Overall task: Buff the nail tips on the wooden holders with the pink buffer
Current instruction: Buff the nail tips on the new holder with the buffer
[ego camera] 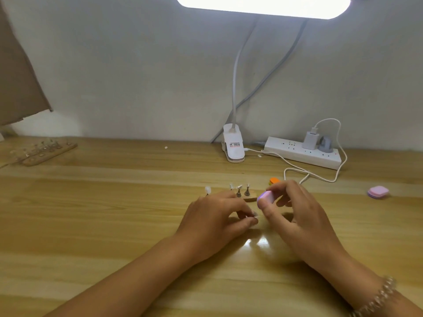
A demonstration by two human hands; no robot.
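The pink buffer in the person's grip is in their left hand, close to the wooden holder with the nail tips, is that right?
No. The head view shows the pink buffer gripped by the right hand, not the left; the left hand pinches a small item beside it. The buffer is indeed close to the wooden holder with the nail tips.

Left hand point(217, 216) hides most of holder point(249, 199); right hand point(299, 213), part of buffer point(265, 197); lamp point(263, 5) cut off above; far holder point(45, 152) blurred.
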